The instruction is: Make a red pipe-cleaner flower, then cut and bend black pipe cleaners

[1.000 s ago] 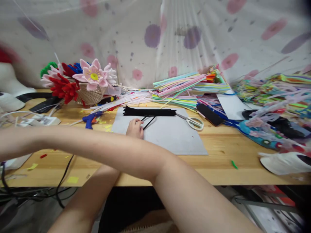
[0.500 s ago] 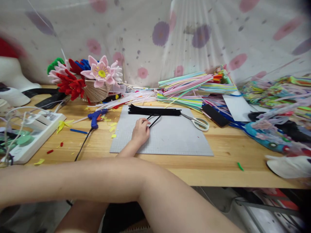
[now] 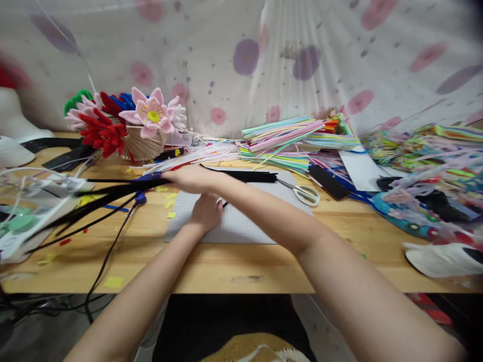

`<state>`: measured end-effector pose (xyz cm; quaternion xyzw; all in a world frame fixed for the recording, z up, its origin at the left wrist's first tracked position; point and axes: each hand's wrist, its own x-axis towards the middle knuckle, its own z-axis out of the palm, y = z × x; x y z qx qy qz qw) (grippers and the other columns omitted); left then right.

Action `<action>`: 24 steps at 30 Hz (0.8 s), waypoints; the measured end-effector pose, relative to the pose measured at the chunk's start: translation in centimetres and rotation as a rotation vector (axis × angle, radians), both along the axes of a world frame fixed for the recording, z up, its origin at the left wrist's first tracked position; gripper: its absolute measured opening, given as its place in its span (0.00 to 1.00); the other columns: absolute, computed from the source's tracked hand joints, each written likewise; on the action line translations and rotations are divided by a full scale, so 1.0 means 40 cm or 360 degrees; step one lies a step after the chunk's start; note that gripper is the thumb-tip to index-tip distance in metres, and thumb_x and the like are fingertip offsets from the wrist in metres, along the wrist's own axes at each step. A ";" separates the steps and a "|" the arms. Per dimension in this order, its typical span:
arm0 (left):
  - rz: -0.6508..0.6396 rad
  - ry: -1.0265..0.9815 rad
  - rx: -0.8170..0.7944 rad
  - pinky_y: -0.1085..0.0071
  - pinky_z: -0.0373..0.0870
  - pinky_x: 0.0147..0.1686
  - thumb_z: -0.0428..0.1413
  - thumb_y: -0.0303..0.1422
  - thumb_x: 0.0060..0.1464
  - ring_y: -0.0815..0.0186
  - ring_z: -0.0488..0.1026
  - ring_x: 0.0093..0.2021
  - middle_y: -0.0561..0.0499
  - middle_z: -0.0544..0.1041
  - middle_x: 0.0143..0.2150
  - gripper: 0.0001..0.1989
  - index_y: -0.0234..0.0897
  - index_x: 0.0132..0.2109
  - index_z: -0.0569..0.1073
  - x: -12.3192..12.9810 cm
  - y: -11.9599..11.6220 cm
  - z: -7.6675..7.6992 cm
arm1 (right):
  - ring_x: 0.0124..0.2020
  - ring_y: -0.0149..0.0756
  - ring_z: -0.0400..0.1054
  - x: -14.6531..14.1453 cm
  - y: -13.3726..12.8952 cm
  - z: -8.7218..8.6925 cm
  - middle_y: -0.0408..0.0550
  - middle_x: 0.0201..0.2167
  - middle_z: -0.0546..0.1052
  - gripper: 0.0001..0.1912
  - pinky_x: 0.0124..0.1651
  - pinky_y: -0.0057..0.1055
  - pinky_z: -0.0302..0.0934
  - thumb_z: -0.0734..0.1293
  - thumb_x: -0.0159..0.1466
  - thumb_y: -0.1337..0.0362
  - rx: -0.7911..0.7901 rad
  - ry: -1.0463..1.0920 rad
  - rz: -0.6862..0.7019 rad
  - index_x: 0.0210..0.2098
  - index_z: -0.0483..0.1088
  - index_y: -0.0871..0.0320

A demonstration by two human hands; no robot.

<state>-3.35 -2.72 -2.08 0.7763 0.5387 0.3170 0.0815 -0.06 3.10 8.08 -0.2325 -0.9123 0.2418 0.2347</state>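
Note:
My right hand (image 3: 188,178) reaches across above my left hand. It is closed on a bunch of black pipe cleaners (image 3: 116,192), whose long ends fan out to the left over the table and are smeared by motion. Below it, my left hand (image 3: 207,211) rests on the grey cutting mat (image 3: 252,216), fingers curled. A short piece of black pipe cleaner (image 3: 225,204) pokes out beside its fingers; the rest is hidden. A bundle of black pipe cleaners (image 3: 252,176) lies at the mat's far side, partly covered by my right forearm, beside scissors (image 3: 306,196) with pale handles.
A blue glue gun (image 3: 141,197) with its cord lies left, near a white power strip (image 3: 71,208). Pipe-cleaner flowers (image 3: 153,115) stand at the back left. Piles of pastel pipe cleaners (image 3: 287,133) and a black phone-like slab (image 3: 328,182) lie behind and right.
My right arm, which stretched out of view to the left, has come back in with a bunch of black pipe cleaners. My left hand stays at the mat, and the view has shifted slightly.

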 end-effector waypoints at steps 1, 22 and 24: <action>-0.0053 0.0015 0.0032 0.64 0.66 0.49 0.49 0.24 0.51 0.60 0.68 0.48 0.45 0.72 0.44 0.12 0.36 0.42 0.72 -0.006 -0.003 0.009 | 0.35 0.32 0.69 0.073 0.036 -0.012 0.40 0.34 0.78 0.07 0.40 0.27 0.58 0.65 0.62 0.61 0.0095 -0.0192 -0.0084 0.39 0.74 0.51; 0.0142 0.0575 0.0002 0.59 0.65 0.44 0.50 0.31 0.54 0.55 0.68 0.45 0.43 0.72 0.41 0.07 0.38 0.36 0.73 -0.031 0.178 0.009 | 0.52 0.46 0.63 0.576 0.189 -0.163 0.57 0.50 0.70 0.31 0.50 0.35 0.56 0.68 0.56 0.51 0.0509 -0.0979 -0.0857 0.54 0.64 0.60; 0.0187 0.0503 0.0064 0.61 0.65 0.44 0.48 0.31 0.55 0.55 0.69 0.44 0.43 0.73 0.40 0.09 0.38 0.38 0.72 -0.056 0.185 0.028 | 0.52 0.47 0.62 0.568 0.187 -0.165 0.58 0.51 0.69 0.34 0.51 0.36 0.55 0.69 0.55 0.49 0.0516 -0.0944 -0.0871 0.55 0.63 0.61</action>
